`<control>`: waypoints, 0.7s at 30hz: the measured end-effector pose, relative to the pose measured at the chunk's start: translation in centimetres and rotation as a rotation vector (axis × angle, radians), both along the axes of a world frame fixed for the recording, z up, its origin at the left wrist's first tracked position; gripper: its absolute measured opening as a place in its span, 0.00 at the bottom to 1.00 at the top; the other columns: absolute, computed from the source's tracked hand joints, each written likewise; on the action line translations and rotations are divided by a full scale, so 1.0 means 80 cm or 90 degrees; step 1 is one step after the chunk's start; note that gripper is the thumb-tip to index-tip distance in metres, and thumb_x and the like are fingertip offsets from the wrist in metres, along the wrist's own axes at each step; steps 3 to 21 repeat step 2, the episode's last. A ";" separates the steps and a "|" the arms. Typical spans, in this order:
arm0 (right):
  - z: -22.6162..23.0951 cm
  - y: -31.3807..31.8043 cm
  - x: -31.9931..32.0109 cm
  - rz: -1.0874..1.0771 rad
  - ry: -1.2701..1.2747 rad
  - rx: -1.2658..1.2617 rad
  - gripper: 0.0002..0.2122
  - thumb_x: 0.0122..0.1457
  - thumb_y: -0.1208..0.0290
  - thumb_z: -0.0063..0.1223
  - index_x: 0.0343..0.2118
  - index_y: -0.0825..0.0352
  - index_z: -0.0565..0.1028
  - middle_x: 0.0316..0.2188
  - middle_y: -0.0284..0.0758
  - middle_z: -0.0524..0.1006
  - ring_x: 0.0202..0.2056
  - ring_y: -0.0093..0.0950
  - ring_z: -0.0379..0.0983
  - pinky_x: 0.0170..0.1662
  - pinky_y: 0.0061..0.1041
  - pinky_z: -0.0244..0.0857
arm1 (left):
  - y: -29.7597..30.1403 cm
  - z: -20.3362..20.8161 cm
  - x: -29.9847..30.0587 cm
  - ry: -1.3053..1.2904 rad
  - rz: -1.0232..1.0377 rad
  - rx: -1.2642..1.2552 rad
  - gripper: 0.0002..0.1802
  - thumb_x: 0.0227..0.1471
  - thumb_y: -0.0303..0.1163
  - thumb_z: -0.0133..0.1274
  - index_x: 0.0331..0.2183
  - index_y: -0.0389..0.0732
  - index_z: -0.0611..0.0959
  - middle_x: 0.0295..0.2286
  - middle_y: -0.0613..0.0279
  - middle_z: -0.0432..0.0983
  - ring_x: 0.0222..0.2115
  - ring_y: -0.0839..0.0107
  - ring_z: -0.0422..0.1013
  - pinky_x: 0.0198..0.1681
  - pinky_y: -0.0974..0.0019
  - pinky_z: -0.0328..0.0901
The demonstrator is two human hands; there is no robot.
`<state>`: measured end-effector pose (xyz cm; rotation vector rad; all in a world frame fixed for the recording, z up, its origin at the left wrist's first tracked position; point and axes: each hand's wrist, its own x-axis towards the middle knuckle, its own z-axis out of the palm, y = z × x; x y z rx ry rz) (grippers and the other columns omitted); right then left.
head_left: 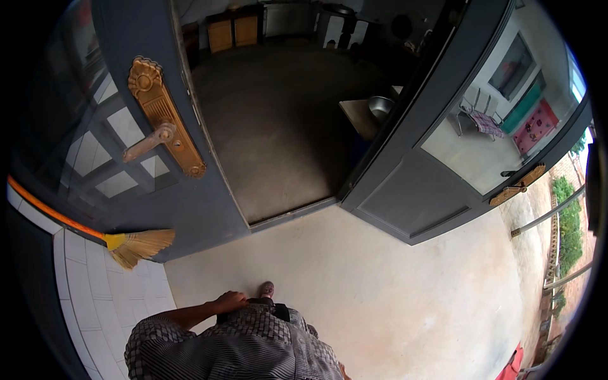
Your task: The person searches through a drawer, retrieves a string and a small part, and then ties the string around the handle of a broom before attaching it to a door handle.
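Observation:
My left hand (pixel 231 301) is in front of my waist, its fingers curled in, and I see nothing in them. Its forearm comes out of a grey patterned sleeve. Of my right arm only a sliver of skin shows at the lower edge, so its fingers are hidden. Ahead is a grey double door: one leaf (pixel 392 196) is swung outward on the right, with the doorway between the two. On the left leaf sits a brass-coloured handle (pixel 149 142) on an ornate plate. Neither hand touches the door. One of my shoes (pixel 267 289) shows below my left hand.
A straw broom (pixel 140 246) with an orange stick leans at the left by a tiled wall (pixel 95 278). Past the threshold (pixel 291 214), a metal basin (pixel 380 107) rests on a table, with wooden cabinets (pixel 233 33) farther back. Plants (pixel 570 228) line the right.

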<state>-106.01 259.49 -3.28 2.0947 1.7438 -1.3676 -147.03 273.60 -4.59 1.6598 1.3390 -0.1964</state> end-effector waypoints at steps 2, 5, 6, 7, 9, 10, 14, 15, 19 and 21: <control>0.020 0.004 -0.004 -0.006 0.020 -0.027 0.15 0.44 0.65 0.52 0.36 0.64 0.73 0.34 0.45 0.74 0.35 0.44 0.72 0.36 0.39 0.67 | -0.021 -0.024 -0.031 0.001 0.036 -0.001 0.23 0.48 0.50 0.44 0.36 0.39 0.76 0.34 0.49 0.73 0.38 0.53 0.69 0.39 0.54 0.63; 0.020 0.004 -0.004 -0.006 0.020 -0.027 0.15 0.44 0.65 0.52 0.36 0.64 0.73 0.34 0.45 0.74 0.35 0.44 0.72 0.36 0.39 0.67 | -0.021 -0.024 -0.031 0.001 0.036 -0.001 0.23 0.48 0.50 0.44 0.36 0.39 0.76 0.34 0.49 0.73 0.38 0.53 0.69 0.39 0.54 0.63; 0.020 0.004 -0.004 -0.006 0.020 -0.027 0.15 0.44 0.65 0.52 0.36 0.64 0.73 0.34 0.45 0.74 0.35 0.44 0.72 0.36 0.39 0.67 | -0.021 -0.024 -0.031 0.001 0.036 -0.001 0.23 0.48 0.50 0.44 0.36 0.39 0.76 0.34 0.49 0.73 0.38 0.53 0.69 0.39 0.54 0.63; 0.020 0.004 -0.004 -0.006 0.020 -0.027 0.15 0.44 0.65 0.52 0.36 0.64 0.73 0.34 0.45 0.74 0.35 0.44 0.72 0.36 0.39 0.67 | -0.021 -0.024 -0.031 0.001 0.036 -0.001 0.23 0.48 0.50 0.44 0.36 0.39 0.76 0.34 0.49 0.73 0.38 0.53 0.69 0.39 0.54 0.63; 0.020 0.004 -0.004 -0.006 0.020 -0.027 0.15 0.44 0.65 0.52 0.36 0.64 0.73 0.34 0.45 0.74 0.35 0.44 0.72 0.36 0.39 0.67 | -0.021 -0.024 -0.031 0.001 0.036 -0.001 0.23 0.48 0.50 0.44 0.36 0.39 0.76 0.34 0.49 0.73 0.38 0.53 0.69 0.39 0.54 0.63; 0.020 0.004 -0.004 -0.006 0.020 -0.027 0.15 0.44 0.65 0.52 0.36 0.64 0.73 0.34 0.45 0.74 0.35 0.44 0.72 0.36 0.39 0.67 | -0.021 -0.024 -0.031 0.001 0.036 -0.001 0.23 0.48 0.50 0.44 0.36 0.39 0.76 0.34 0.49 0.73 0.38 0.53 0.69 0.39 0.54 0.63; 0.020 0.004 -0.004 -0.006 0.020 -0.027 0.15 0.44 0.65 0.52 0.36 0.64 0.73 0.34 0.45 0.74 0.35 0.44 0.72 0.36 0.39 0.67 | -0.021 -0.024 -0.031 0.001 0.036 -0.001 0.23 0.48 0.50 0.44 0.36 0.39 0.76 0.34 0.49 0.73 0.38 0.53 0.69 0.39 0.54 0.63; 0.020 0.004 -0.004 -0.006 0.020 -0.027 0.15 0.44 0.65 0.52 0.36 0.64 0.73 0.34 0.45 0.74 0.35 0.44 0.72 0.36 0.39 0.67 | -0.021 -0.024 -0.031 0.001 0.036 -0.001 0.23 0.48 0.50 0.44 0.36 0.39 0.76 0.34 0.49 0.73 0.38 0.53 0.69 0.39 0.54 0.63; 0.020 0.004 -0.004 -0.006 0.020 -0.027 0.15 0.44 0.65 0.52 0.36 0.64 0.73 0.34 0.45 0.74 0.35 0.44 0.72 0.36 0.39 0.67 | -0.021 -0.024 -0.031 0.001 0.036 -0.001 0.23 0.48 0.50 0.44 0.36 0.39 0.76 0.34 0.49 0.73 0.38 0.53 0.69 0.39 0.54 0.63; 0.020 0.004 -0.004 -0.006 0.020 -0.027 0.15 0.44 0.65 0.52 0.36 0.64 0.73 0.34 0.45 0.74 0.35 0.44 0.72 0.36 0.39 0.67 | -0.021 -0.024 -0.031 0.001 0.036 -0.001 0.23 0.48 0.50 0.44 0.36 0.39 0.76 0.34 0.49 0.73 0.38 0.53 0.69 0.39 0.54 0.63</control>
